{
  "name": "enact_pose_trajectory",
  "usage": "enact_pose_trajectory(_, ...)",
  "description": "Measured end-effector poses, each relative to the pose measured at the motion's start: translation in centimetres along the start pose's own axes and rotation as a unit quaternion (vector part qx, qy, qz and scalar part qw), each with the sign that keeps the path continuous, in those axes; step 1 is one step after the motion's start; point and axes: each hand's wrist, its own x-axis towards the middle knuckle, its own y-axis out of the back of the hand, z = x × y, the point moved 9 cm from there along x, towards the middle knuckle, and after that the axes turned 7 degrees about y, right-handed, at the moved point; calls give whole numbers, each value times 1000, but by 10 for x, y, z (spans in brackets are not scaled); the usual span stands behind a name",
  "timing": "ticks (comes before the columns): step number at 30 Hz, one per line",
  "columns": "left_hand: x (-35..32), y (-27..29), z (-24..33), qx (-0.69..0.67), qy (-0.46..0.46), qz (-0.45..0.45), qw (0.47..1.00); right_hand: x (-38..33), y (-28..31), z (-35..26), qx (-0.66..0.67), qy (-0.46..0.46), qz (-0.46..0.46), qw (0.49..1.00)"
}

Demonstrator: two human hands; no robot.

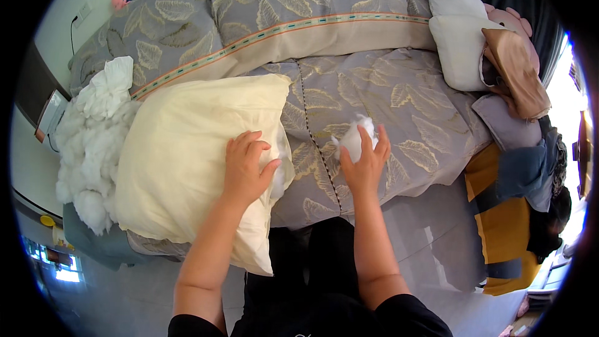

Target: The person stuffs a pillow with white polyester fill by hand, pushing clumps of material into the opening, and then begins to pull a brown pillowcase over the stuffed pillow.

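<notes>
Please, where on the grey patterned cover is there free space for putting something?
The cover is bare between the right hand and the white pillows. Crowded: the left side, with cream pillowcase and loose white stuffing.

Matt cloth pillowcase (181, 150), fluffy fibre tuft (353, 143)

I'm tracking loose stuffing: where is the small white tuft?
In the head view, the tuft is right of the cream pillow, at the fingers of the right hand, over the leaf-patterned fabric.
</notes>
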Motion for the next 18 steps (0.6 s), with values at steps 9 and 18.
enact_pose_trajectory(9,-16,-58,34,-459,245,-119,846,-24,-32,-14,551,-199,-140,798)
enact_pose_trajectory(18,-19,-40,4,-518,385,-33,763,-36,-30,6,594,-319,13,739)
